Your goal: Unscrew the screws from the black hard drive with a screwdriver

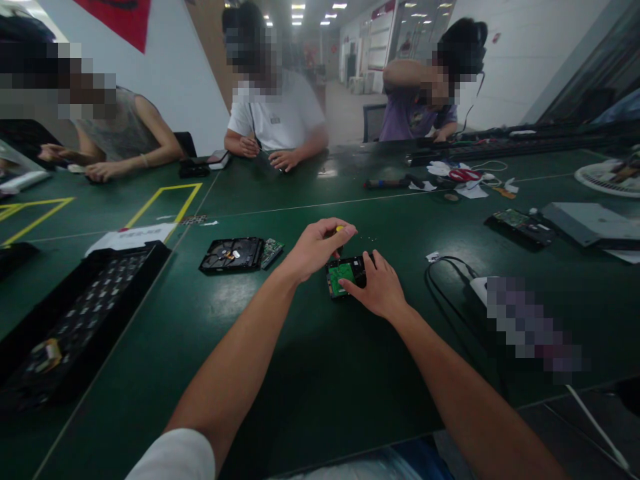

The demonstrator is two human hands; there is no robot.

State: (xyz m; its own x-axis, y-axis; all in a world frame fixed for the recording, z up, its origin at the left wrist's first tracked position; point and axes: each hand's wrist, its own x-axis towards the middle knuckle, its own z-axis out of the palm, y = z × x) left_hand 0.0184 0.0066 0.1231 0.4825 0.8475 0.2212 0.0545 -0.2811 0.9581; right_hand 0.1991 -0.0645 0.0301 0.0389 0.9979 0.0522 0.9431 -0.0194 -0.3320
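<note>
A hard drive (pixel 334 291) lies on the green table in front of me, its green circuit board (pixel 341 272) facing up. My left hand (pixel 320 245) is closed around a screwdriver (pixel 339 229) with a yellow end, held above the drive's far left part; the tip is hard to make out. My right hand (pixel 381 285) rests on the right side of the drive, fingers spread and thumb on the board, steadying it against the table. Several tiny screws (pixel 369 239) lie just beyond the drive.
An opened hard drive (pixel 233 255) and a loose circuit board (pixel 271 253) lie to the left, near a long black tray (pixel 75 320). On the right are a cable (pixel 440 300), another drive (pixel 520 227) and a grey metal case (pixel 590 223). Three people sit across the table.
</note>
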